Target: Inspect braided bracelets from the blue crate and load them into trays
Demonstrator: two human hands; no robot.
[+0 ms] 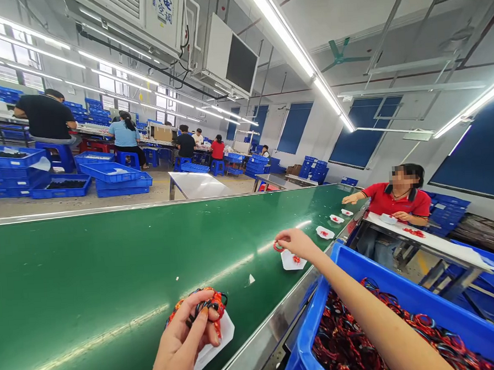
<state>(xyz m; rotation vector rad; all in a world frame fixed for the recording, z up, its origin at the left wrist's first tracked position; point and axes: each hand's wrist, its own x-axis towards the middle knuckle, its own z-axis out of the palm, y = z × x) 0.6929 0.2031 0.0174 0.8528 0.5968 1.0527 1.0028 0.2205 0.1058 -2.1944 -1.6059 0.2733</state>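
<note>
left hand clamped on wire wad, 7 o'clock | right hand pinched wire loop, 5 o'clock | hands apart | blue bin chilled at 4

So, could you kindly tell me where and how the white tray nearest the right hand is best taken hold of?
I'd take the white tray by its near edge, coming from the wearer's side: that edge shows uncovered, while the right hand is over the far edge. Keep it level, as it looks shallow and open, with red pieces lying inside.
</note>
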